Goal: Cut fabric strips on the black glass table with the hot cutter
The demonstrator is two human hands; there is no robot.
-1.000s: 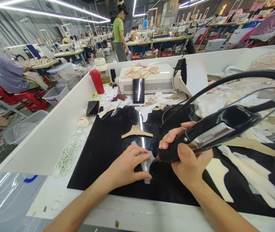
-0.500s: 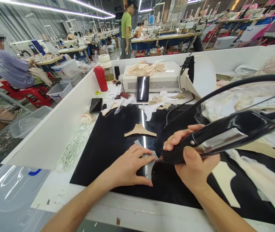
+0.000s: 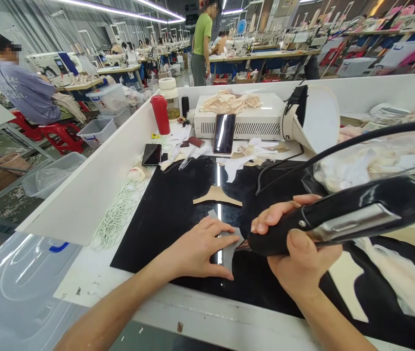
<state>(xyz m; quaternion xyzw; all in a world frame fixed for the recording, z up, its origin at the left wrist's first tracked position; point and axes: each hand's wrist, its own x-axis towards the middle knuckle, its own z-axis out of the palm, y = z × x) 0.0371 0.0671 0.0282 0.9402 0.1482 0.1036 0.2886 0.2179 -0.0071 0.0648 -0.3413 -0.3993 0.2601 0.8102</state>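
Note:
My left hand [image 3: 203, 246] lies with spread fingers over a thin, translucent grey piece [image 3: 235, 239], pressing it on the black mat [image 3: 163, 214]. The hand covers most of the piece. My right hand [image 3: 295, 258] is wrapped round a black corded hand tool [image 3: 342, 214] with a metal lever along its side. The tool's short copper-coloured tip points left, at the right edge of the grey piece; I cannot tell whether it touches. A beige cut-out piece [image 3: 217, 196] with a curved outline lies just beyond my left hand.
Light green cord [image 3: 120, 209] is heaped at the left. Behind the mat stand a phone [image 3: 224, 132], a white vented box [image 3: 240, 119], a red cup [image 3: 160, 114] and a white cone-shaped lamp [image 3: 320, 119]. The tool's black cable arches across the right. Pale cloth strips [image 3: 397, 278] lie at right.
The view has shifted slightly, so the bench appears further right. The tool is tilted a little differently in my right hand. My left hand stays spread on the grey piece.

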